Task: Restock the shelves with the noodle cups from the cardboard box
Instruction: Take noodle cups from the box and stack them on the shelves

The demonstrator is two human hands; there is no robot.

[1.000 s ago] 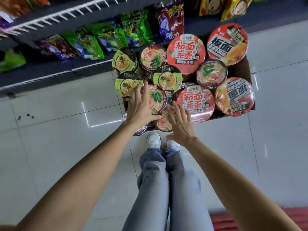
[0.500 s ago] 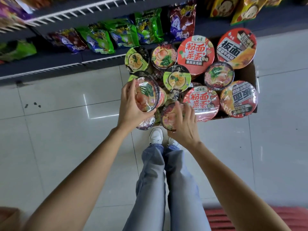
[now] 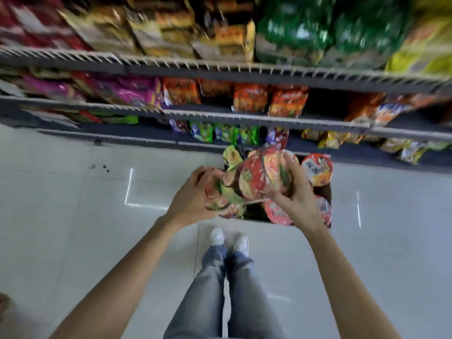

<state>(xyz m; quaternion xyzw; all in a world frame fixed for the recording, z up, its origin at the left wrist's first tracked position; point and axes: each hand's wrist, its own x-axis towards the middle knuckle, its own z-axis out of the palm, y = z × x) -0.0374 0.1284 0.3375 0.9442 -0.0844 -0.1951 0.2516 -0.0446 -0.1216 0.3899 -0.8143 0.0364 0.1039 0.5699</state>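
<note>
My left hand (image 3: 192, 195) grips a noodle cup (image 3: 216, 192) with a red and green lid, raised above the box. My right hand (image 3: 294, 194) holds another noodle cup (image 3: 259, 177), its red lid tilted toward me, close beside the first. Both cups are blurred by motion. Under them on the floor stands the cardboard box (image 3: 326, 192), where several more cups show, among them a large red-lidded bowl (image 3: 316, 170) at its far right. The shelves (image 3: 244, 116) rise right behind the box.
The shelf tiers hold packed snack and noodle bags: orange bags (image 3: 252, 97) on the middle tier, green bags (image 3: 293, 28) above, small green packs (image 3: 225, 133) on the lowest. A white tiled floor (image 3: 73, 204) spreads left and right. My shoes (image 3: 230, 238) stand just before the box.
Both hands have lifted a cup each up out of the box and brought them together. The head has tilted up, so more shelf tiers now show.
</note>
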